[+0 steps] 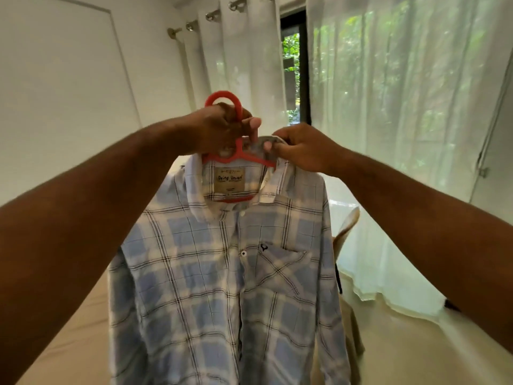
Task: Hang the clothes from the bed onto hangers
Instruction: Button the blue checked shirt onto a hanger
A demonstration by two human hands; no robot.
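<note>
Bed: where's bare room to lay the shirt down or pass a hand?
Bare beige sheet lower left, between left forearm and shirt. Another bare stretch lower right, between tan cloth and curtain hem. Crowded at the collar: left hand and right hand both at red hanger.

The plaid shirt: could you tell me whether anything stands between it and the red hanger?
Nothing visible does: the red hanger sits inside the collar, left hand gripping its neck, right hand pinching the collar.
</note>
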